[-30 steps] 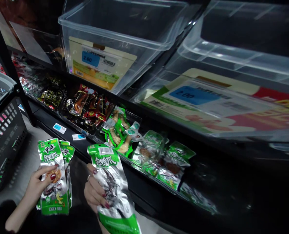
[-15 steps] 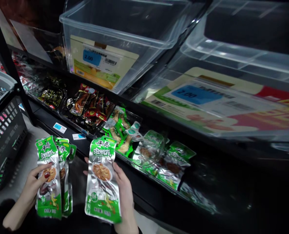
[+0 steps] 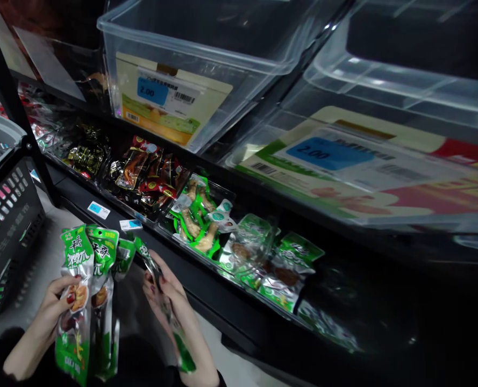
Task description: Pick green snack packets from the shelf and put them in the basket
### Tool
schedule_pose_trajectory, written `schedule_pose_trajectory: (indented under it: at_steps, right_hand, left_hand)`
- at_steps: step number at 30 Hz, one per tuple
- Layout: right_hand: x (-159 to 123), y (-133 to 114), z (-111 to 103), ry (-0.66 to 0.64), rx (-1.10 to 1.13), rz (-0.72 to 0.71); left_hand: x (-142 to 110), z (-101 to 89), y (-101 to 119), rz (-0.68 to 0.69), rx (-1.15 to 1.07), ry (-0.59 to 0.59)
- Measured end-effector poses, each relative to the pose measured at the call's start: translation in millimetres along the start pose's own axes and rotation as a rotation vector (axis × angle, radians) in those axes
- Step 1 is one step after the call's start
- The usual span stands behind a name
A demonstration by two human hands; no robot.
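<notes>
My left hand is closed on several green and silver snack packets, fanned one behind another, with a thumb across the front one. My right hand grips a single snack packet of the same green and silver colours. It is turned nearly edge-on, so little of its printed front shows. Its upper end is close to the right side of the fanned packets; whether they touch I cannot tell. Both hands are in front of the low shelf edge, below the two price tags.
A dark shopping basket stands at the left. The shelf trays hold dark red packets, green packets with pale contents and green-silver packets. Above are clear plastic bins with blue price labels.
My right hand has moved left and turned its packet from facing me to nearly edge-on, close to the others. The packets in my left hand have tilted and fanned slightly.
</notes>
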State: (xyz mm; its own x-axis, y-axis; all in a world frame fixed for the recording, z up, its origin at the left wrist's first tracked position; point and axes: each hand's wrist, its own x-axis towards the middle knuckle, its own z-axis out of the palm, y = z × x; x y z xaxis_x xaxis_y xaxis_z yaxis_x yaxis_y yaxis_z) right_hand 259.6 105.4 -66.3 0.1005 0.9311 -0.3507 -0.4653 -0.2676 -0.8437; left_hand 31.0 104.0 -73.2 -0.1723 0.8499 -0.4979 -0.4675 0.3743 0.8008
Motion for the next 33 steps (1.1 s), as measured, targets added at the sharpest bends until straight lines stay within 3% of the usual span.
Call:
schedule_pose_trajectory:
  at_steps: [4, 5, 7, 10, 15, 19, 21, 24, 28, 31, 33]
  right_hand:
    - [0, 7, 14, 0.412, -0.377, -0.224]
    - [-1, 10, 19, 0.46, -0.457, -0.264]
    - [-5, 18, 29, 0.383, -0.519, -0.277]
    - [-10, 35, 36, 0.194, -0.398, -0.218]
    - [-14, 56, 34, 0.136, -0.241, -0.036]
    - [-20, 58, 44, 0.072, -0.201, -0.124]
    - [-22, 58, 50, 0.007, -0.17, -0.187]
    - [-20, 60, 52, -0.038, -0.131, -0.189]
    - [-12, 66, 48, -0.126, -0.039, -0.104]
    - [-12, 68, 50, -0.085, -0.03, -0.067]
    - [-15, 67, 52, -0.034, -0.005, -0.041]
  left_hand:
    - [-6, 1.5, 1, -0.032, -0.064, 0.011]
    - [-7, 1.8, 1, -0.029, -0.054, 0.016]
    - [-7, 2.4, 1, -0.002, 0.009, 0.024]
    - [-2, 3.2, 0, 0.071, 0.185, -0.047]
    - [9, 2.8, 4, 0.171, 0.49, -0.274]
    - [7, 4.5, 2, 0.178, 0.557, -0.394]
    - [2, 8.4, -1, 0.225, 0.505, -0.378]
    - [-5, 16.2, -7, 0.281, 0.401, -0.265]
    - [-5, 20.7, -11, 0.178, 0.333, -0.238]
    - [3, 16.6, -11, 0.158, 0.431, -0.248]
    - [8, 12.6, -12, 0.242, 0.532, -0.211]
